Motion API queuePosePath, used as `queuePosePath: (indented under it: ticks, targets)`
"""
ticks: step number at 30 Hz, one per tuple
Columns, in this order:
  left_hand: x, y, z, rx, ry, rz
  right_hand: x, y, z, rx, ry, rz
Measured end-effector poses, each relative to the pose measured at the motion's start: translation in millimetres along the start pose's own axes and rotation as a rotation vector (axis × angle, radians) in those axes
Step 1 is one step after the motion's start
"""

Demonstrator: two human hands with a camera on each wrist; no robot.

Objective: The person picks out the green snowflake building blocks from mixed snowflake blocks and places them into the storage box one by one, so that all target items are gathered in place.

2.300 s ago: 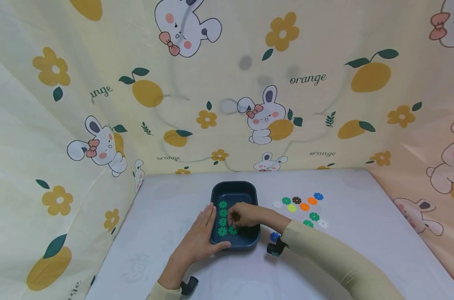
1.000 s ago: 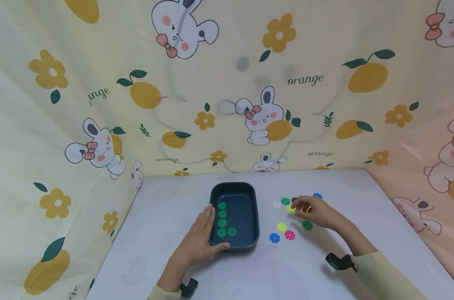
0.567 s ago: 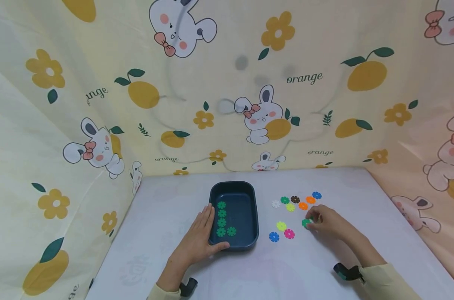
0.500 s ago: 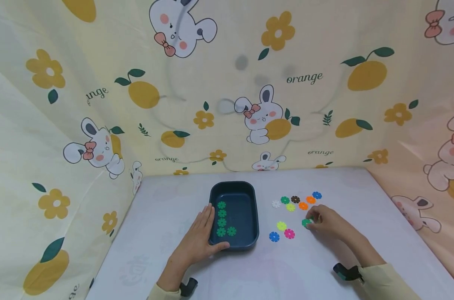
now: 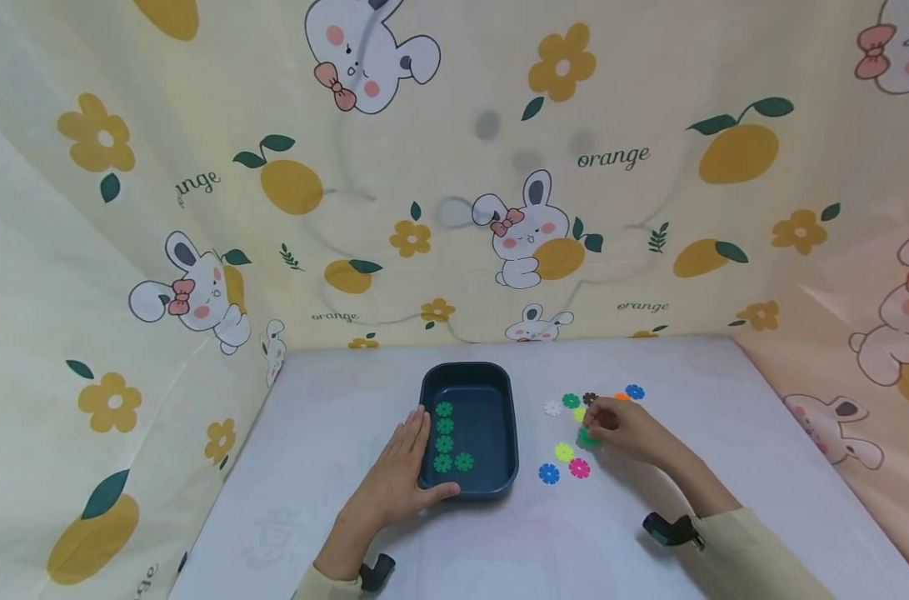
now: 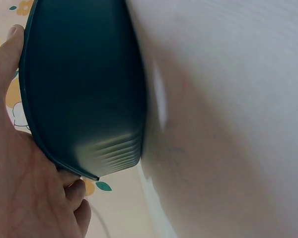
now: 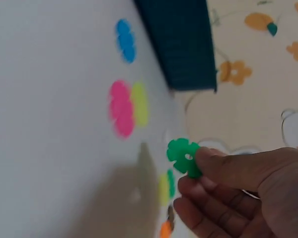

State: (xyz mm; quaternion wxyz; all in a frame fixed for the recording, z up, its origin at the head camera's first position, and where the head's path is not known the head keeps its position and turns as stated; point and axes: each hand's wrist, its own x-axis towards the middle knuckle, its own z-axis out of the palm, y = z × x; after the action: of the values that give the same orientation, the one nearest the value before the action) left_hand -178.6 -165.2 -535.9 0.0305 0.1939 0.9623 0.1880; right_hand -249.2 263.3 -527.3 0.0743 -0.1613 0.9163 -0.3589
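My right hand [image 5: 628,427] pinches a green flower-shaped plastic disc [image 7: 179,153] between thumb and index finger, just above the table. The other fingers curl loosely beneath. My left hand [image 5: 394,475] lies against a dark blue rectangular tray [image 5: 491,425], its straight fingers along the left wall and its thumb over the near rim. Inside the tray, several green discs [image 5: 443,444] form a column at the left, and one more green disc [image 5: 464,462] lies beside the lowest. Nearest to my right hand are a yellow disc [image 5: 564,452] and a pink disc [image 5: 579,468].
Loose discs lie right of the tray: blue [image 5: 549,473], white [image 5: 552,408], green [image 5: 571,401], brown [image 5: 590,399] and another blue [image 5: 635,392]. My right hand partly covers an orange disc [image 5: 621,397]. A patterned cloth [image 5: 454,267] rises behind the table.
My right hand left the tray, went right to the loose discs and took hold of a green one. It has since moved left with it. My left hand stayed at the tray.
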Motion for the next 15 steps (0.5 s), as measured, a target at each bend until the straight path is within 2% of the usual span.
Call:
queuePosePath:
  ticks: [6,10,15]
  targets:
    - [0.0,-0.3,-0.4,0.004,-0.004,-0.006,22.7,-28.7,1.9,0.06,0.029,-0.067]
    - [-0.2,-0.4,-0.1,0.008,-0.008,-0.008,35.8,-51.1,5.2,0.107,0.004,-0.098]
    - [-0.2,0.8,-0.9,0.002,-0.011,-0.011,49.8,-77.6,13.0,0.14,-0.066,-0.171]
